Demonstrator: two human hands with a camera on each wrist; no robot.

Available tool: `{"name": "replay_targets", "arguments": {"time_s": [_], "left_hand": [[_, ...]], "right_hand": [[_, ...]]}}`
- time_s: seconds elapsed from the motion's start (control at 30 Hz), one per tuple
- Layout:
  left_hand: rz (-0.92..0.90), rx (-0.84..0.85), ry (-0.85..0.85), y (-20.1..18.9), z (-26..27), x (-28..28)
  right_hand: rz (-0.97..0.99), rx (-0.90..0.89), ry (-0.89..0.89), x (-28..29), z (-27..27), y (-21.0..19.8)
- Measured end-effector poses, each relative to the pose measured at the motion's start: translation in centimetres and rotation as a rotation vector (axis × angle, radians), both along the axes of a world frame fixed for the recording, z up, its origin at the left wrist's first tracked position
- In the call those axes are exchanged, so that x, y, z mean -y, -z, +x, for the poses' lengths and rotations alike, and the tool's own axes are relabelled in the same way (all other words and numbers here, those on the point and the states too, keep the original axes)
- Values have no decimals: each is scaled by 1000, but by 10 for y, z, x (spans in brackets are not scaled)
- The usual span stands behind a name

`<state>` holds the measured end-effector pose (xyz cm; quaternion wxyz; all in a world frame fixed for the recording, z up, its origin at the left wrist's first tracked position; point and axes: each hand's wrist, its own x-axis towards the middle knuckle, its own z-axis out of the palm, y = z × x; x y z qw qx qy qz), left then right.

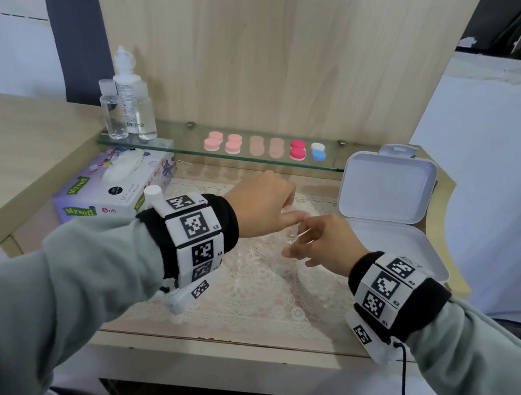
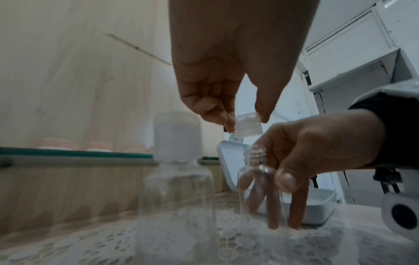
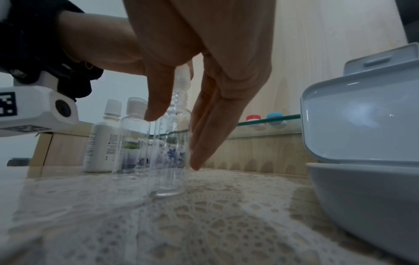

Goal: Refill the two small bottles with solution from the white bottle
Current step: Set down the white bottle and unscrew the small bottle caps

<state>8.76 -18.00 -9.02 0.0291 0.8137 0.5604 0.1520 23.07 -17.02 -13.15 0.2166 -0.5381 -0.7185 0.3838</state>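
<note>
Small bottle (image 2: 255,161), clear and seemingly empty, upright on the lace-patterned surface (image 1: 226,341) in front of the body, threaded neck bare. Steadied there by the right hand (image 2: 317,152), thumb pressed to the near shoulder and the other fingers laid down the far side, presumably so that nothing tips while the top is worked. Just above the neck and clear of it, the cap (image 2: 248,125), pinched between thumb and fingers (image 2: 217,114) of the left hand (image 2: 226,62); judged to be the uncapping step ahead of pouring, with no solution in yet. Close beside, a second small bottle (image 2: 176,179), capped, also empty by the look of it, waiting within easy reach: two small bottles on the surface in all. Further to the left, one white bottle (image 3: 99,143), cap on, standing untouched, near enough to pick up once a hand is free. Behind that, one tissue box (image 1: 115,185). Up on the glass shelf (image 1: 170,146), three more bottles grouped at the left end and six coloured cases (image 1: 256,146) in a row, all out of the working area. To the right, one white box (image 1: 390,185), lid propped open, nothing visible inside.
</note>
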Motion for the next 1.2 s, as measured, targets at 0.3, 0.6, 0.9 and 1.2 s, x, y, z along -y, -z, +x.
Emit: {"name": "replay_targets", "arguments": {"time_s": [0.3,0.6,0.9,1.2], "left_hand": [[-171,-6,239,2,-7,37],[-371,-160,259,46,-1,42],[-406,-122,222,56,-1,43],[-323,-36,217,40,-9,44]], "right_hand": [[112,48,-2,-2,1,0],[129,86,-15,0,-3,1],[81,81,-35,0,-3,2],[59,115,-35,0,4,3]]}}
